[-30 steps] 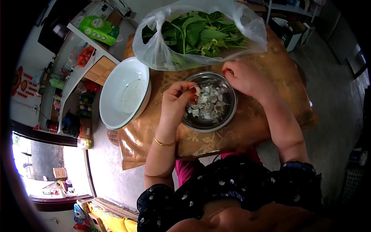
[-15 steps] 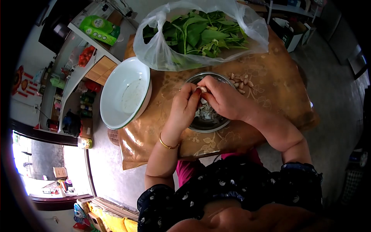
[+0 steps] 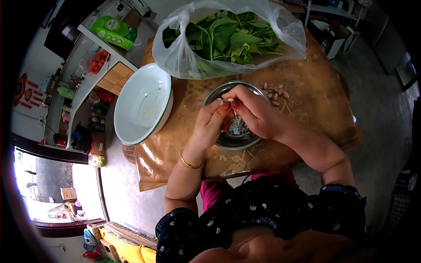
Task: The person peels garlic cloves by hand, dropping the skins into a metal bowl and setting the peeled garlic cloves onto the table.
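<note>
My left hand (image 3: 209, 124) and my right hand (image 3: 259, 115) meet above a round metal bowl (image 3: 244, 147). Both are closed, thumbs and fingertips pinched on a small pale garlic clove (image 3: 227, 100), which the fingers mostly cover. The thumb tips look reddish. Pale papery skins (image 3: 239, 127) lie in the bowl below the fingers. Several garlic cloves (image 3: 277, 93) are scattered on the table just beyond the bowl, on the right.
A white enamel basin (image 3: 127, 115) stands left of the bowl on the brown covered table (image 3: 184, 144). Behind it, a clear plastic bag (image 3: 175, 61) lies open around green leafy vegetables (image 3: 232, 39). Shelves with goods (image 3: 115, 33) stand at the left.
My thumbs have shifted, their tips now side by side over the clove, and the hands sit slightly differently. The clove shows less than before. Bowl, basin and bag stay in place.
</note>
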A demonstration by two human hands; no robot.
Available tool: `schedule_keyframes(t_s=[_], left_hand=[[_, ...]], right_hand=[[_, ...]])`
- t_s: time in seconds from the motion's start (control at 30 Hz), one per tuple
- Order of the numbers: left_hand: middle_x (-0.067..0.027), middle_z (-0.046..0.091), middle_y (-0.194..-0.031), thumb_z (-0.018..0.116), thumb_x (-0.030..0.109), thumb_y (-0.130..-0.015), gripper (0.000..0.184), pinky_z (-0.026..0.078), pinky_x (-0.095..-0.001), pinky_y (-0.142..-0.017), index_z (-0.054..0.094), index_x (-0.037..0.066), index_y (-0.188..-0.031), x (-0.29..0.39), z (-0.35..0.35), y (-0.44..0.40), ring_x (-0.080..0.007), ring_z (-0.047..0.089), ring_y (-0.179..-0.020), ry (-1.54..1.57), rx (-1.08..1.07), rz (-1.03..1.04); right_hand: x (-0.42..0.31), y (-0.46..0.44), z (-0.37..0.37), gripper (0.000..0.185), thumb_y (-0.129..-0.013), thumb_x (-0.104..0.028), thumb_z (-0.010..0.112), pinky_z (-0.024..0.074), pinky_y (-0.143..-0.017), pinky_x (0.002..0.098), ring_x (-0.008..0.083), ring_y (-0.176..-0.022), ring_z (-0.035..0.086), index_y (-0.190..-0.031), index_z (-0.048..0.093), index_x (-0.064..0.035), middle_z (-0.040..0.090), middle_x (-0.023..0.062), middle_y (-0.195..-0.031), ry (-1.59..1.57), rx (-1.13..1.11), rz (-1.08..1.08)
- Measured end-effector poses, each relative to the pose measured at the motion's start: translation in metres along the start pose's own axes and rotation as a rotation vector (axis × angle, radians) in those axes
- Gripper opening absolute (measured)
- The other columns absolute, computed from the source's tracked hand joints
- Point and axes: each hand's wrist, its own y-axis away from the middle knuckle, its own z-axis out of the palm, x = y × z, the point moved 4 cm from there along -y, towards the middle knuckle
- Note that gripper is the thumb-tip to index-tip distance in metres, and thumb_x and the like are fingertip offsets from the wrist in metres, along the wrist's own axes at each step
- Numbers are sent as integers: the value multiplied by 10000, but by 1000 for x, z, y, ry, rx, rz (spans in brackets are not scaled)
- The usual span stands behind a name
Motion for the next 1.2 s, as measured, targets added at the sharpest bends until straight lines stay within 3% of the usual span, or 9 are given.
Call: schedule_keyframes(t_s=[0.27,0.47,0.57,0.7,0.8,0.9,1.0,1.1,1.2], left_hand=[[5,472,-559,412,242,-967,320,317,-209,-439,525,1,-789,8,5,3,-68,406,-474,-40,25,34],[1,470,-562,413,192,-955,276,316,-216,-433,509,6,-775,9,11,9,-76,395,-459,13,23,75],[-9,483,-586,415,182,-952,266,321,-215,-441,503,11,-767,13,12,8,-78,404,-473,83,25,15],[-33,496,-594,409,189,-939,267,319,-207,-455,531,2,-792,16,0,6,-83,426,-485,63,9,9],[-53,523,-642,500,75,-878,117,400,-240,-508,576,-10,-900,8,-13,3,-121,496,-534,-171,38,-93],[-113,577,-743,583,41,-787,180,441,-280,-566,600,-13,-958,15,-11,0,-200,552,-592,-595,31,108],[-157,599,-876,625,45,-736,206,453,-305,-603,612,-21,-930,26,-6,1,-265,572,-654,-649,-30,-21],[-142,591,-882,610,27,-747,206,449,-294,-599,590,-17,-947,19,-13,-1,-249,566,-654,-762,11,410],[-134,578,-840,605,23,-755,158,442,-301,-592,555,-20,-898,16,-17,-6,-257,547,-634,-678,75,436]], right_hand=[[1,4,8,179,-927,-113,493,431,-692,249,104,-762,510,-1049,435,4,543,71,-877,-285,31,83],[16,2,4,119,-939,-140,458,368,-581,202,39,-681,446,-984,488,-35,500,6,-763,-299,80,113],[21,3,3,145,-947,-164,415,318,-528,198,32,-629,404,-962,512,-58,464,-14,-713,-624,-38,376],[22,0,-1,157,-947,-172,401,314,-502,221,65,-583,395,-976,514,-67,456,-11,-695,-983,-32,459],[29,-3,-5,165,-943,-151,384,319,-488,241,95,-560,409,-1003,501,-52,494,18,-712,-967,132,487],[27,-5,-10,179,-938,-137,380,366,-535,250,110,-623,462,-1038,491,-38,533,39,-769,-915,133,485],[27,-5,-13,187,-933,-131,387,412,-605,262,127,-683,504,-1059,488,-37,564,57,-823,-878,102,449],[27,-6,-14,175,-922,-129,433,435,-653,267,130,-707,522,-1052,505,-36,578,65,-864,-826,112,432],[29,-7,-10,152,-903,-117,486,442,-666,270,124,-726,531,-1022,527,-32,583,65,-889,-777,139,404]])
